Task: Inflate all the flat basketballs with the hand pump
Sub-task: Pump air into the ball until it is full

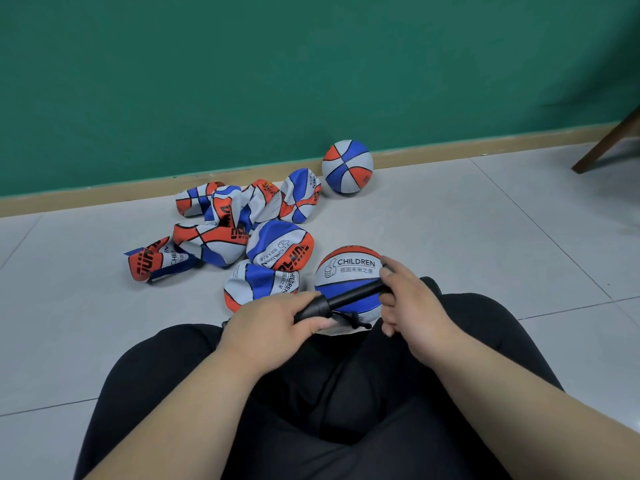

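- A pump is gripped at both ends over a ball that is wedged between the knees on the floor.
- The left hand is curled round the pump's thick end. The right hand is closed round the far end, with one finger raised against the ball.
- A short hose is run from the thick end down to the ball's near side (the valve itself is hidden).
- The step in hand is judged to be the pumping of this ball, which is seen already well rounded.
- A heap of flat balls is left just beyond, to the left, and one round ball is set apart by the wall.
- Next, straight strokes along the pump's line are called for, with the thick end held steady so that the hose is not pulled from the ball.
- Once firmness is felt, the hose is to be withdrawn and a flat ball taken from the heap.
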